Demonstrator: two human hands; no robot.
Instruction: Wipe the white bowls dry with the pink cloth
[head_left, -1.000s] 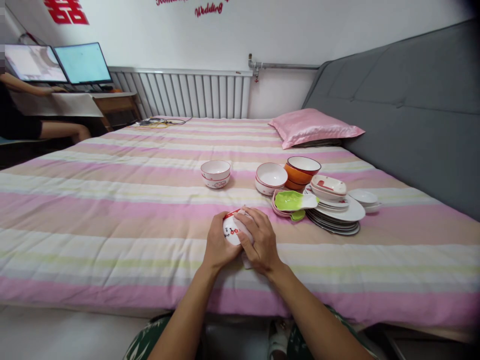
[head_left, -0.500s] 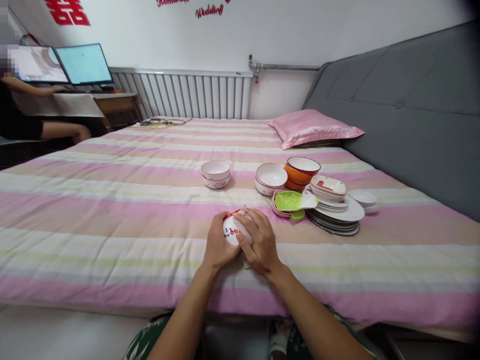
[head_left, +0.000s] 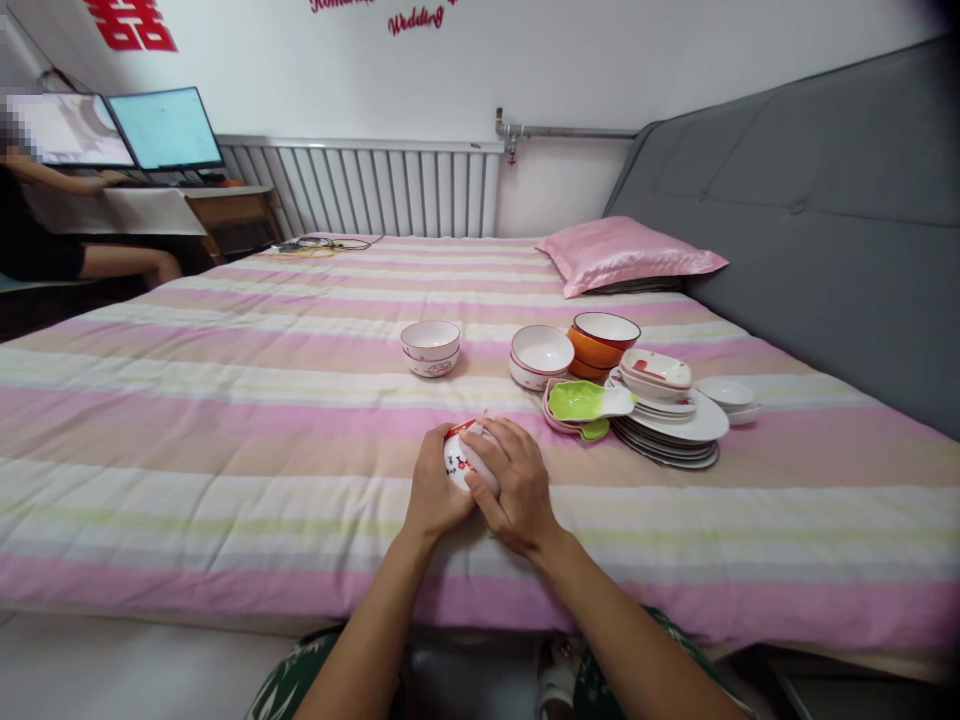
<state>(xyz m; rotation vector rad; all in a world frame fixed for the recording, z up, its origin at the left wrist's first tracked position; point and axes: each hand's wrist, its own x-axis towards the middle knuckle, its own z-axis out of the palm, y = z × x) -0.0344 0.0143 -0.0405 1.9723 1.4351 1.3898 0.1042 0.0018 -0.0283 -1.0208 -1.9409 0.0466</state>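
Both hands hold one small white bowl (head_left: 463, 459) with red and black markings, tilted on its side just above the striped bed cover. My left hand (head_left: 435, 492) cups its left side. My right hand (head_left: 513, 487) wraps over its top and right side, fingers curled. Beyond them stand a stacked pair of white red-rimmed bowls (head_left: 430, 347), another white bowl stack (head_left: 541, 355), orange bowls (head_left: 602, 343), a green leaf-shaped dish (head_left: 587, 402) on pink dishes, and a pile of plates (head_left: 675, 428) with small dishes on top.
The bed (head_left: 225, 420) has a pink, green and white striped cover, a pink pillow (head_left: 626, 254) and a grey headboard (head_left: 810, 210) at right. Cables (head_left: 322, 243) lie at the far edge. A person (head_left: 45, 240) sits at a desk with two monitors (head_left: 120, 128), far left.
My hands and the bowl have shifted very slightly; the right hand has slid a little round the bowl. Nothing else has moved.
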